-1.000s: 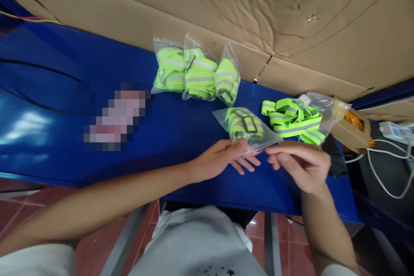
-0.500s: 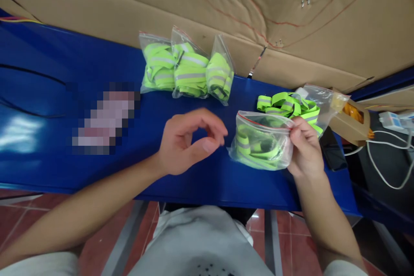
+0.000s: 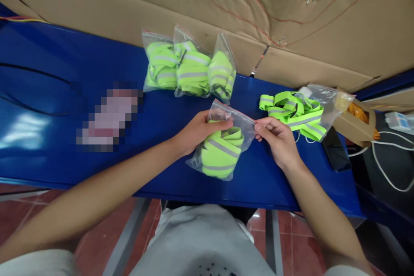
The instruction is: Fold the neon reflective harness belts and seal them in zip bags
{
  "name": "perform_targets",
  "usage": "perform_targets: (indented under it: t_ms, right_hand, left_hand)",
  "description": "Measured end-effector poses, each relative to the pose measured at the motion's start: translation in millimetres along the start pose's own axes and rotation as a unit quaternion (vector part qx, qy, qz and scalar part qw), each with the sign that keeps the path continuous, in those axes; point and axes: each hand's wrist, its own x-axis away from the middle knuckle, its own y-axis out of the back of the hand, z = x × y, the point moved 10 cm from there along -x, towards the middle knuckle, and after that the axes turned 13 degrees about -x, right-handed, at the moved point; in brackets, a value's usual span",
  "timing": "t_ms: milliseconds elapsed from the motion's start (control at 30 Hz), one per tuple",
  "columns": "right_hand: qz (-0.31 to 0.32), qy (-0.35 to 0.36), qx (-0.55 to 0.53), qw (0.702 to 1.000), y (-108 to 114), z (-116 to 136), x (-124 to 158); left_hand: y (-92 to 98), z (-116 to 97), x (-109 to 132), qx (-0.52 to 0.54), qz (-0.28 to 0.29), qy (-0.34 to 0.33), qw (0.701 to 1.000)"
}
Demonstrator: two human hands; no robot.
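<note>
Both hands grip a clear zip bag [image 3: 247, 131] with a red line along its top edge. A rolled neon-green reflective strap [image 3: 221, 155] with grey stripes lies inside it. My left hand [image 3: 197, 131] is closed on the bag's left upper side, thumb across the front and other fingers behind. At the top right corner, my right hand [image 3: 278, 140] pinches the bag's edge between thumb and fingers. Beyond my right hand lies a loose heap of the same green strap [image 3: 291, 108], beside another clear bag [image 3: 333, 99].
Three filled zip bags [image 3: 192, 69] lean near the cardboard wall [image 3: 129, 17] at the back of the blue table [image 3: 168, 168]. A black phone [image 3: 336, 151] and an open cardboard box [image 3: 359, 120] are on the right. A blurred-out item [image 3: 111, 116] lies left, near black cables [image 3: 35, 69].
The bag has moved left and turned more upright in front of me. My left hand, free before, now grips its left side; my right hand still holds its corner.
</note>
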Motion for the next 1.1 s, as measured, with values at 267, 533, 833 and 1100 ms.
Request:
perform_targets:
  t_ms: [267, 533, 833, 1100]
  right_hand:
    - [0.027, -0.038, -0.001, 0.999, -4, -10, -6]
    - [0.026, 0.005, 0.027, 0.999, 0, -2, -4]
    - [0.066, 0.031, 0.058, 0.996, -17, 9, 2]
    - [0.096, 0.017, 0.057, 0.994, -27, 12, 7]
  left_hand:
    - [-4.7, 3, -1, 0.08, 0.018, 0.03, 0.996]
    - [-7.4, -3, 2, 0.062, 0.044, 0.01, 0.997]
    - [-20.5, -9, 8, 0.05, 0.089, -0.006, 0.995]
    - [-23.6, -4, 10, 0.028, 0.095, -0.01, 0.995]
